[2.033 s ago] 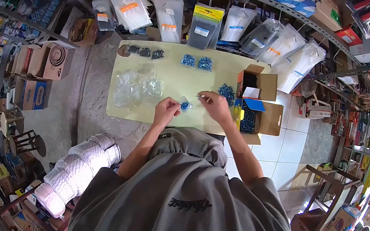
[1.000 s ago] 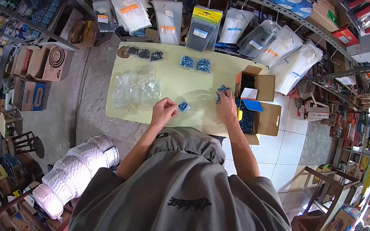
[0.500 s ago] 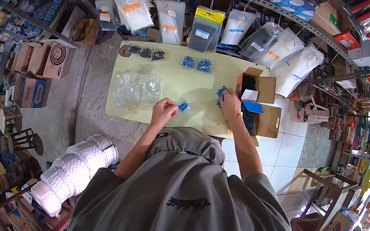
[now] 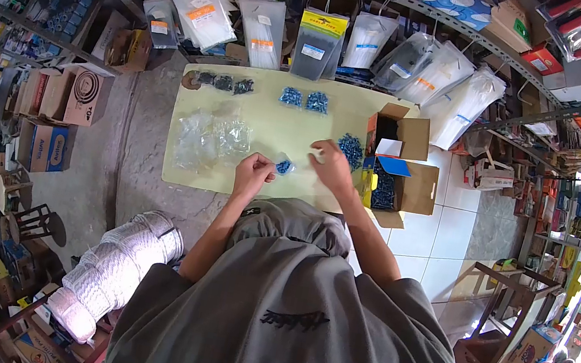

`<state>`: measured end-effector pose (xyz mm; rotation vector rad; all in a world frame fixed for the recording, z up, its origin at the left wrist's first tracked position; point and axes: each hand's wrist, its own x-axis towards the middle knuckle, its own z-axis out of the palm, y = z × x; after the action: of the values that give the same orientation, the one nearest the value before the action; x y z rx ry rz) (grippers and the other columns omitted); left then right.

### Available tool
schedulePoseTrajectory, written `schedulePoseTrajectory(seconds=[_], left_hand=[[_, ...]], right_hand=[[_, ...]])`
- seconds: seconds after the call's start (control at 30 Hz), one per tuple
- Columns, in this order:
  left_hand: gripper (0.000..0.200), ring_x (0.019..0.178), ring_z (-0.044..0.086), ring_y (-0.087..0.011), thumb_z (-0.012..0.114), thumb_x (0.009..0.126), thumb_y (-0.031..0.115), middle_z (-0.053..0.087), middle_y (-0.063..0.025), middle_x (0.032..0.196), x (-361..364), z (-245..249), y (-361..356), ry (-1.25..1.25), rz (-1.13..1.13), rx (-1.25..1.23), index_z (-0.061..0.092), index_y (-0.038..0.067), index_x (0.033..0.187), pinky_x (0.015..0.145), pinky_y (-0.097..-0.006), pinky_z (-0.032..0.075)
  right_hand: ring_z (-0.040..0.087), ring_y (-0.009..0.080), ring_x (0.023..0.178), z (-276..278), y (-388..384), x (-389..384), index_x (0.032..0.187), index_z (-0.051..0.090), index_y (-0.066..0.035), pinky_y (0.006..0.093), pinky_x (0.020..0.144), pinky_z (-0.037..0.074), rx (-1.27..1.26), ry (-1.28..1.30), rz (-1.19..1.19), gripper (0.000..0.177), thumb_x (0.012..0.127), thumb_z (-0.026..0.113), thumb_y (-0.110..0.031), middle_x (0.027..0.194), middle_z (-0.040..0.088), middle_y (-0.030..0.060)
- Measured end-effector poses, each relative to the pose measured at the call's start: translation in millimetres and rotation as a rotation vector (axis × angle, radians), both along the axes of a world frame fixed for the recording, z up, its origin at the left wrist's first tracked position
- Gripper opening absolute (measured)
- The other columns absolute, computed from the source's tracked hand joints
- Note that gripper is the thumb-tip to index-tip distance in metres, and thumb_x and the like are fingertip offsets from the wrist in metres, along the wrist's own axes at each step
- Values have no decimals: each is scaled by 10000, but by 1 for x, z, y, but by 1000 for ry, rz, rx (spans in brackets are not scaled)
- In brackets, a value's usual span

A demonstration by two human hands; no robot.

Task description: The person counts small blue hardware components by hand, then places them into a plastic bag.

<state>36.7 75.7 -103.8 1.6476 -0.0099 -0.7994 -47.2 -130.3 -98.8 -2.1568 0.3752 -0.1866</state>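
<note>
My left hand (image 4: 254,173) pinches the edge of a small clear plastic bag (image 4: 283,166) with some small blue pieces in it, just above the table. To the right of the bag, my right hand (image 4: 333,167) has its fingers curled; what they hold, if anything, is too small to make out. Just beyond that hand lies a loose pile of small blue pieces (image 4: 350,150). Two filled clear bags of blue pieces (image 4: 304,99) lie at the back of the pale yellow table (image 4: 276,128).
Flat clear plastic bags (image 4: 212,138) lie at the left of the table, with several bags of dark pieces (image 4: 225,83) behind them. Open cartons, one with dark contents (image 4: 388,127) and one holding blue pieces (image 4: 384,190), stand at the right edge. Hanging packs (image 4: 320,47) line the rear shelf.
My right hand has left the pile of blue pieces and moved left toward the small bag. My left hand still holds the bag in nearly the same place.
</note>
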Motion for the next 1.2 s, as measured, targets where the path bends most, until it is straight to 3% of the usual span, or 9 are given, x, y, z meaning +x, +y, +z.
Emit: schedulePoseTrajectory(seconds=[0.07, 0.13, 0.37, 0.6, 0.7, 0.77, 1.03, 1.13, 1.2], left_hand=[[100, 638, 619, -131, 622, 819, 81, 635, -82, 738, 0, -2, 0, -9, -4, 12, 586, -11, 832, 588, -251, 524], [103, 638, 619, -132, 624, 816, 84, 633, -82, 737, 0, -2, -2, -22, -10, 25, 585, -11, 831, 587, -253, 524], [122, 636, 622, -136, 639, 803, 92, 626, -80, 724, -2, 0, 0, -7, 9, 6, 584, -12, 834, 587, -264, 527], [110, 636, 629, -141, 635, 809, 80, 629, -81, 727, -2, -4, 3, -20, -2, 7, 584, -13, 835, 574, -259, 526], [106, 632, 630, -142, 629, 814, 74, 630, -79, 739, -2, 2, 1, -6, -2, 34, 579, -15, 843, 566, -258, 525], [100, 629, 629, -142, 624, 817, 67, 630, -79, 745, -2, -1, 1, 9, -5, 29, 576, -15, 847, 562, -258, 525], [79, 627, 629, -140, 609, 827, 46, 629, -79, 753, -1, 0, -2, 8, -2, 48, 568, -14, 856, 565, -257, 528], [83, 631, 630, -142, 613, 822, 57, 628, -78, 748, -1, 1, -1, 3, -8, 55, 574, -14, 843, 568, -255, 525], [92, 633, 630, -141, 621, 813, 71, 627, -75, 739, -2, 4, -1, 12, 8, 28, 583, -12, 824, 573, -252, 522]], right_hand=[[616, 311, 943, -23, -20, -6, 959, 630, -57, 379, 807, 520, -108, 68, -103, 203, 761, 663, -86, 991, 612, 137], [614, 334, 944, -48, -39, -14, 1018, 628, -49, 414, 803, 515, -440, 201, -101, 231, 789, 603, -67, 1048, 604, 157], [628, 340, 915, -74, -60, -18, 958, 616, -40, 438, 775, 539, -542, 277, -62, 176, 795, 564, -80, 981, 608, 174], [627, 349, 877, -28, -41, -10, 916, 623, -50, 426, 750, 533, -450, 209, -156, 142, 791, 570, -88, 937, 614, 166], [631, 312, 848, 10, -8, -1, 887, 637, -90, 405, 729, 530, -219, -39, -50, 130, 759, 642, -108, 894, 628, 103], [635, 278, 821, 30, 15, 2, 896, 631, -64, 363, 715, 531, -163, -88, 33, 147, 762, 669, -111, 872, 630, 91], [621, 278, 801, 33, 46, 4, 890, 622, -71, 381, 730, 517, -246, -182, 199, 127, 779, 651, -125, 849, 608, 90], [622, 279, 822, 30, 40, 0, 891, 622, -67, 391, 736, 519, -235, -175, 161, 128, 779, 647, -124, 858, 609, 90], [624, 288, 843, 18, 28, -5, 921, 624, -66, 393, 746, 524, -150, -50, -19, 145, 781, 630, -106, 895, 611, 96]])
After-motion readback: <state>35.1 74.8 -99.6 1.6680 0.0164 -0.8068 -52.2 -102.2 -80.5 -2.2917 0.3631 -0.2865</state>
